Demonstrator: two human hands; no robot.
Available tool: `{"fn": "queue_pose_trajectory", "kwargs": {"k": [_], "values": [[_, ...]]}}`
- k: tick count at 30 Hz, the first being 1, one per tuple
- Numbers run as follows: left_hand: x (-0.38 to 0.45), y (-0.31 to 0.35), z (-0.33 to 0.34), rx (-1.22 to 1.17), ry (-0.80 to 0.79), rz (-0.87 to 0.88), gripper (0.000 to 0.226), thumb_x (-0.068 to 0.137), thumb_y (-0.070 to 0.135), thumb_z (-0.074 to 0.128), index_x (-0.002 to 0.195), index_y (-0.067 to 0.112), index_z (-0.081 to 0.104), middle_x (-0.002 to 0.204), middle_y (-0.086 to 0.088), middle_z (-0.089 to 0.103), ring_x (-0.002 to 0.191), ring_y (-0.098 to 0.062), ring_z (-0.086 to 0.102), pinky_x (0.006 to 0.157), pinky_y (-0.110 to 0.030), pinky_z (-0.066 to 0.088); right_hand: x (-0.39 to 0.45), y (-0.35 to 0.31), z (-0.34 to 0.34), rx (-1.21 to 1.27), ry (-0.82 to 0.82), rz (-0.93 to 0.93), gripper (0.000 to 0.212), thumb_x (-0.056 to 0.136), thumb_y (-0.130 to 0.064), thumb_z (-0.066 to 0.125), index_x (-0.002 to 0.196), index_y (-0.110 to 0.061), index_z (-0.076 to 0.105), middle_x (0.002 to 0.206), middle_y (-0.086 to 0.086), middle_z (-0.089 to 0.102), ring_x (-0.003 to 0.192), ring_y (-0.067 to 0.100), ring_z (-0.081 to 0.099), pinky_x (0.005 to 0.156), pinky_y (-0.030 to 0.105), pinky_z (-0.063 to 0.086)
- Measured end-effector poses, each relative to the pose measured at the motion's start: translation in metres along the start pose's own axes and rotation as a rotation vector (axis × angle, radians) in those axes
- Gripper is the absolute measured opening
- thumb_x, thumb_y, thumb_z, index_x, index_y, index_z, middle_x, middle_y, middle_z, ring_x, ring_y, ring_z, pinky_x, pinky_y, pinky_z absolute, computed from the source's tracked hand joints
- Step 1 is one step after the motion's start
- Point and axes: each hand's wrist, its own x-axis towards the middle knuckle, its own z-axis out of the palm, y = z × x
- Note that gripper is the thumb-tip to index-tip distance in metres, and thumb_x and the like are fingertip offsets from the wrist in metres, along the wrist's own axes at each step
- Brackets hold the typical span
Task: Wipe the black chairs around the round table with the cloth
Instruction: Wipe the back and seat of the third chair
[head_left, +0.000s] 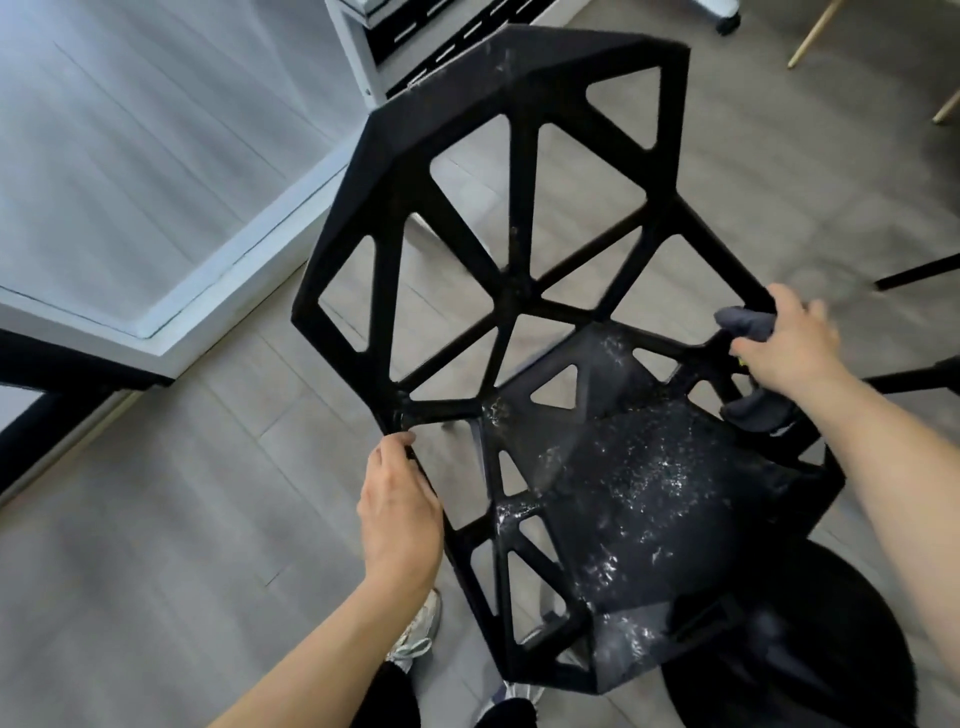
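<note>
- Now, nearest in, at six o'clock, a pale sneaker (415, 636) stands on the grey plank floor (156, 571), right under the chair's lower edge.
- At seven o'clock the left hand (400, 514) has its fingers curled tight round the left rim of the black chair (519, 291), holding it.
- The chair fills the centre: seat (639, 499) low and near, speckled with white marks, open-lattice backrest pointing away toward twelve o'clock. Its long axis runs five to eleven, and it looks tipped.
- At three o'clock the right hand (789, 348) clutches the dark grey cloth (745, 323) bunched against the right rim, fingers wrapped round both.
- Risk, I'd say: the cloth sits between palm and rim, so that grip could slip and let the chair swing onto the foot below.
- Farthest, at ten o'clock, a white frame (218, 291); at two, pale wooden legs (813, 34).
</note>
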Motion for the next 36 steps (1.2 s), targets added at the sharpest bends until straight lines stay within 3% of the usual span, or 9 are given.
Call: {"fn": "queue_pose_trajectory", "kwargs": {"k": [4,7,11,14,17,20,36], "values": [[0.024,0.006,-0.002,-0.022,0.028,0.051,0.028,0.101,0.006,0.04,0.121,0.013,0.059,0.116,-0.003,0.064,0.101,-0.022,0.055,0.082,-0.028,0.034,-0.006,0.003,0.004,0.036,0.045,0.046,0.079,0.087,-0.028,0.074,0.152,-0.027,0.03,0.147,0.02,0.034,0.132,0.049,0.039,0.11,0.053,0.038],[0.059,0.014,-0.006,-0.017,0.027,0.109,0.027,0.099,0.006,0.041,0.111,0.015,0.064,0.107,-0.004,0.065,0.099,-0.024,0.057,0.085,-0.038,0.045,-0.016,0.007,0.006,0.033,0.049,0.109,0.078,0.087,-0.027,0.074,0.15,-0.025,0.028,0.146,0.019,0.032,0.132,0.049,0.037,0.106,0.056,0.039],[0.105,0.017,-0.009,0.076,-0.023,0.205,0.03,0.093,0.001,0.04,0.098,0.016,0.065,0.102,-0.004,0.065,0.089,-0.02,0.05,0.077,-0.031,0.035,-0.04,0.013,0.015,0.095,0.092,0.194,0.074,0.088,-0.026,0.072,0.147,-0.025,0.028,0.146,0.016,0.031,0.133,0.049,0.035,0.105,0.06,0.04],[0.128,0.017,-0.017,0.101,-0.064,0.277,0.031,0.089,-0.003,0.038,0.093,0.016,0.063,0.098,-0.005,0.064,0.089,-0.027,0.054,0.075,-0.037,0.04,-0.07,0.012,0.029,0.146,0.125,0.263,0.071,0.091,-0.027,0.07,0.148,-0.022,0.029,0.147,0.017,0.03,0.134,0.048,0.033,0.105,0.059,0.04],[0.143,0.014,-0.028,0.123,-0.1,0.351,0.028,0.09,-0.003,0.04,0.095,0.015,0.062,0.094,-0.006,0.061,0.089,-0.033,0.056,0.077,-0.043,0.048,-0.106,0.016,0.045,0.141,0.162,0.292,0.072,0.09,-0.029,0.07,0.148,-0.024,0.027,0.146,0.019,0.033,0.131,0.049,0.037,0.102,0.058,0.043],[0.157,0.014,-0.035,0.16,-0.125,0.384,0.031,0.09,-0.004,0.037,0.096,0.015,0.061,0.095,-0.01,0.06,0.088,-0.033,0.055,0.07,-0.039,0.043,-0.14,0.016,0.052,0.201,0.145,0.379,0.068,0.089,-0.029,0.071,0.145,-0.022,0.033,0.143,0.019,0.038,0.129,0.048,0.041,0.1,0.057,0.044],[0.152,0.04,-0.03,0.339,-0.216,0.544,0.035,0.093,-0.008,0.034,0.109,0.012,0.058,0.098,-0.013,0.054,0.081,-0.031,0.046,0.069,-0.039,0.038,-0.331,0.017,0.115,0.441,0.152,0.744,0.071,0.091,-0.025,0.071,0.148,-0.02,0.029,0.15,0.022,0.031,0.129,0.05,0.041,0.097,0.056,0.046]]}}
